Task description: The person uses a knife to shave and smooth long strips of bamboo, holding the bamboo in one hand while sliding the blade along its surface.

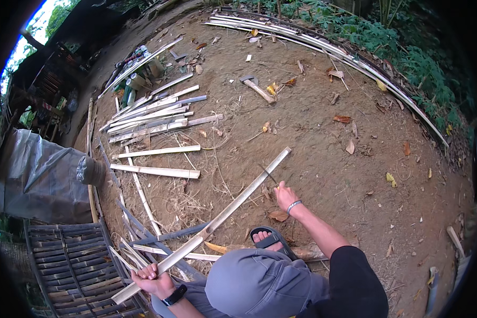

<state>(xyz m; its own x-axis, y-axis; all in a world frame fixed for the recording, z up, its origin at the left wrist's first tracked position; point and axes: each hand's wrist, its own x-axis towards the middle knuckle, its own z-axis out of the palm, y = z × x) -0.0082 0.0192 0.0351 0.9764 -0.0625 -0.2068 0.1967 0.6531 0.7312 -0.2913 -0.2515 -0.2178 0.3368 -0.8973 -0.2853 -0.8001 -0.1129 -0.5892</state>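
Observation:
A long split bamboo strip [233, 204], pale on its inner side, slants from the lower left up to the middle of the ground. My left hand [155, 282], a black watch at its wrist, is closed around the strip near its lower end. Closed on the handle of a knife, my right hand [286, 196] is just right of the strip's far end. The thin dark knife blade [267, 173] points up and left towards the strip's edge; whether it touches cannot be told. A sandalled foot [270, 241] rests right of the strip.
Several split bamboo strips [159, 114] lie piled at the upper left, others crossing beneath mine. A hatchet [258, 88] lies farther off. Long poles [323, 45] curve along the green plants. A slatted bamboo rack [71, 259] stands lower left. A grey cap [254, 281] fills the lower middle.

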